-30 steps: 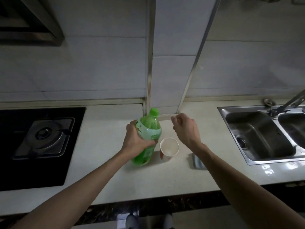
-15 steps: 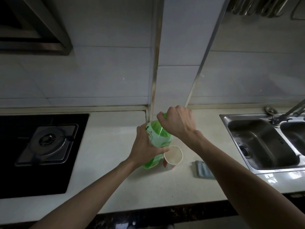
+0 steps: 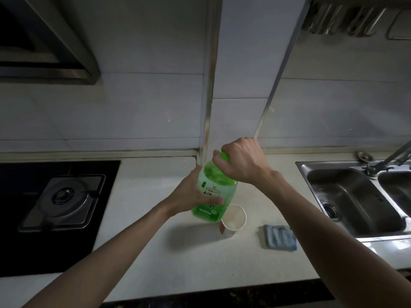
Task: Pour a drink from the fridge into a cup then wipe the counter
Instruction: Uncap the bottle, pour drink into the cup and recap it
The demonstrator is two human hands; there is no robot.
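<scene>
A green plastic drink bottle (image 3: 214,185) stands on the pale counter (image 3: 155,252), leaning slightly toward me. My left hand (image 3: 191,194) wraps around its labelled body. My right hand (image 3: 241,161) is closed over the green cap (image 3: 224,156) at the top, hiding most of it. A white paper cup (image 3: 233,220) stands upright and empty just right of the bottle's base, touching or nearly touching it. A folded blue cloth (image 3: 279,237) lies on the counter to the right of the cup, partly under my right forearm.
A black gas hob with a burner (image 3: 64,197) fills the counter's left side. A steel double sink (image 3: 360,196) with a tap (image 3: 391,157) sits at the right. A tiled wall corner juts out behind the bottle. Utensils hang at top right.
My right hand moved from beside the bottle onto its cap and closed over it. The left hand has kept its hold on the bottle. The camera has tilted up a little.
</scene>
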